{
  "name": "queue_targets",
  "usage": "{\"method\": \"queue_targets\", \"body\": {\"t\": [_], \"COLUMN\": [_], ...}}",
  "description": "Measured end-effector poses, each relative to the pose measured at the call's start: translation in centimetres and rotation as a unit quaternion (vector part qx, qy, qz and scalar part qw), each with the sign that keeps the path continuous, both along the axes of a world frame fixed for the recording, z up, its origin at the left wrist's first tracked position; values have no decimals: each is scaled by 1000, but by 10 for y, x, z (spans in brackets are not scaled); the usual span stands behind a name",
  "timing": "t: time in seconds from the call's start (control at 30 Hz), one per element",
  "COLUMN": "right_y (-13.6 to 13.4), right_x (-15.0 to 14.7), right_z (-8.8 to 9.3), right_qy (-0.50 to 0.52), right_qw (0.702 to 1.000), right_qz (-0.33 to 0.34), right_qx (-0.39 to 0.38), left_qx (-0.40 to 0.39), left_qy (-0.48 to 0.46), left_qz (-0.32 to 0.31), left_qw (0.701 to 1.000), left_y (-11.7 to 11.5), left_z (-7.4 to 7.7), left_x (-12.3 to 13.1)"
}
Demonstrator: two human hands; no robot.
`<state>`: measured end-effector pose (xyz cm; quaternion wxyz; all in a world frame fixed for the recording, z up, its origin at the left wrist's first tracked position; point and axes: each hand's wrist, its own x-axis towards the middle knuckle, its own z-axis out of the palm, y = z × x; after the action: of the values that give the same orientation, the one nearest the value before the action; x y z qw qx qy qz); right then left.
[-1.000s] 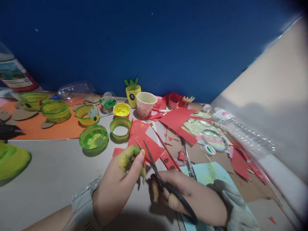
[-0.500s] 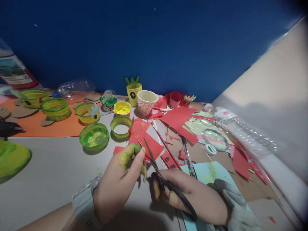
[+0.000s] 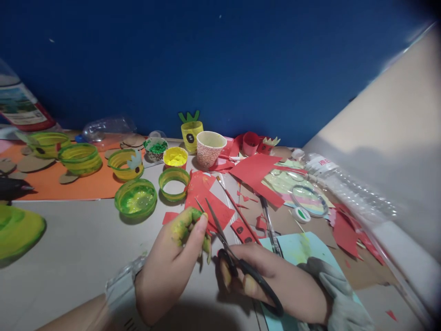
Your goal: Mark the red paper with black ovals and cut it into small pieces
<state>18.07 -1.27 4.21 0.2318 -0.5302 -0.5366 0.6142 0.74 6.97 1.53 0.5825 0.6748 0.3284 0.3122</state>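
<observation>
My right hand (image 3: 251, 271) grips black-handled scissors (image 3: 220, 230), fingers through the loops. The blades are spread and point up and away. My left hand (image 3: 186, 243), smeared with green and yellow paint, is closed in a pinch just left of the blades. Its fingers hide most of whatever they hold; only a trace of red shows at the fingertips. Beyond both hands lies cut red paper (image 3: 210, 200). A red strip with black eye spots (image 3: 243, 231) and a thin red paintbrush (image 3: 237, 209) lie beside the scissors.
Green-yellow painted rings (image 3: 174, 184) and a painted dish (image 3: 135, 198) stand left. Yellow paint (image 3: 175, 157), green paint (image 3: 156, 148) and a patterned paper cup (image 3: 210, 149) are behind. A clear plastic bottle (image 3: 351, 184) lies right. Light-blue paper (image 3: 310, 248) is under my right forearm.
The view has shifted very slightly. Both hands and the spread scissors keep nearly the same pose.
</observation>
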Motion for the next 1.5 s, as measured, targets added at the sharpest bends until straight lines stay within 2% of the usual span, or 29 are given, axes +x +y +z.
{"method": "queue_targets", "body": {"t": [0.27,0.53,1.03,1.23,1.5], "right_y": [0,-1,1,-1,-1], "right_x": [3,3,0,-3,-1], "right_z": [-4,-5,-6,-6,-8], "right_qy": [-22,-4,-7,13,11], "right_qw": [1000,1000,1000,999,999], "right_qz": [15,-2,-13,-46,-41], "right_qx": [11,10,12,10,8], "left_qx": [-1,9,-21,-21,-22], "left_qy": [-12,-11,-20,-15,-23], "left_qz": [10,17,17,24,16], "left_qw": [1000,1000,999,999,999], "left_y": [-2,-1,-1,-2,-2], "left_z": [2,2,6,5,5], "left_x": [0,0,1,2,2]}}
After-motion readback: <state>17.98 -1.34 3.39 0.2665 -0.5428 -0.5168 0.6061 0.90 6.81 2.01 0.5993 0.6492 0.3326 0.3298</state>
